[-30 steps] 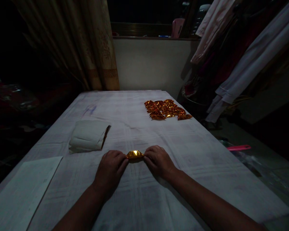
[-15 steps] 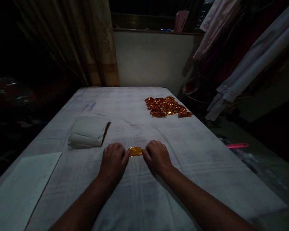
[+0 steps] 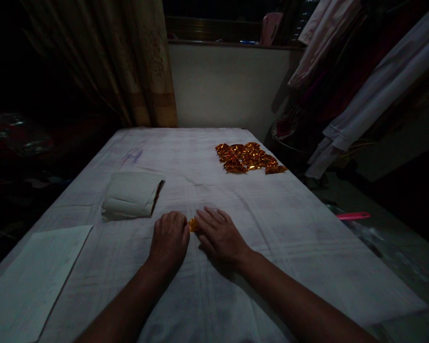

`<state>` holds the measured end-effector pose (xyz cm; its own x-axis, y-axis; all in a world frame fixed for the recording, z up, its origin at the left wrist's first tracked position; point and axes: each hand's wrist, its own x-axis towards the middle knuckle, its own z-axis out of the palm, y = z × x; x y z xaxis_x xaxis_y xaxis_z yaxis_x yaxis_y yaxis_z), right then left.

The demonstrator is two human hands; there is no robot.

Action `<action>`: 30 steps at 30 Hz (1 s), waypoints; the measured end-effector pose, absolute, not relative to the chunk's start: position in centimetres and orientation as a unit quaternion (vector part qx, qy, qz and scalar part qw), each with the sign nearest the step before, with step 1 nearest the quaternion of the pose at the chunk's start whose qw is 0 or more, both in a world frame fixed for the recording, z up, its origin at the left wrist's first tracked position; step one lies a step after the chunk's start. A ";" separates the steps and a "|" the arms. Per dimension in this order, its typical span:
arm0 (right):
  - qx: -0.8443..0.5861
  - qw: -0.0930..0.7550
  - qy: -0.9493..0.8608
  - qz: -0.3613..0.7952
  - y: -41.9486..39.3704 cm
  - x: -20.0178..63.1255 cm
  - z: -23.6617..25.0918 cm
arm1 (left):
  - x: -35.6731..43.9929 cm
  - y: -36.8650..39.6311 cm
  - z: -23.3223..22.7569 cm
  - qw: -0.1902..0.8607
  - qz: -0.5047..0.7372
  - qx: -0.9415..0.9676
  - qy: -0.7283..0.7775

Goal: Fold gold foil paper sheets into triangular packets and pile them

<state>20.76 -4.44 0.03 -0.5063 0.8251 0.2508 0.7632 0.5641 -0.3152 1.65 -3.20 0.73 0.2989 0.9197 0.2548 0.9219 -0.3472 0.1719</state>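
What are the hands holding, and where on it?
A small gold foil piece, pinned to the cloth. The left hand touches its left end; the right hand lies flat over the rest.

The gold foil piece, showing between the left hand and right hand, is metallic foil, glossy and creased, catching the light. The heap of folded foil pieces farther back has the same shiny, crinkled gold-orange finish. The desk is covered in pale woven cloth, matt, with faint check lines and soft wrinkles. The white paper stack is matt and smooth, its exposed underside edge gold and reflective. The paper sheet at the near left is matt and flat. The curtain is patterned cloth, dull, hanging in folds. The hanging garments are pale matt cloth.
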 end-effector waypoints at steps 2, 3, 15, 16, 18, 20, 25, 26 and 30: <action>-0.437 0.119 -0.883 0.124 -4.9 20.1 0.4 | 1.6 -3.2 0.6 -0.001 -0.163 -0.805 -0.570; -0.440 0.098 -0.882 0.138 -5.0 19.9 0.6 | 1.5 -3.2 0.5 -0.006 -0.169 -0.804 -0.570; -0.543 0.081 -0.826 0.123 -5.9 22.0 0.5 | 0.5 -3.0 0.4 -0.076 -0.186 -0.781 -0.591; -0.544 0.081 -0.827 0.122 -5.9 22.0 0.5 | 0.3 -3.0 0.3 -0.070 -0.192 -0.780 -0.591; -0.544 0.083 -0.827 0.117 -5.9 21.9 0.4 | 0.1 -3.1 0.1 -0.044 -0.217 -0.788 -0.575; -0.544 0.087 -0.827 0.110 -5.9 21.8 0.3 | 0.4 -3.5 -0.1 -0.011 -0.231 -0.820 -0.524; -0.542 0.089 -0.829 0.102 -5.8 21.9 0.0 | 1.7 -4.6 -0.8 -0.009 -0.138 -0.891 -0.432; -0.541 0.089 -0.830 0.103 -5.8 21.9 0.0 | 1.6 -4.8 -1.0 -0.009 -0.125 -0.890 -0.439; -0.542 0.091 -0.829 0.106 -5.8 22.0 -0.1 | 0.0 -5.1 -0.9 0.008 -0.108 -0.881 -0.461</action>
<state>22.00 -5.80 -0.08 -0.3965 0.9173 0.0362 0.8785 0.3906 -0.2753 0.04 -5.05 -0.91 0.5527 0.8098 0.1969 0.8132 -0.5757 0.0853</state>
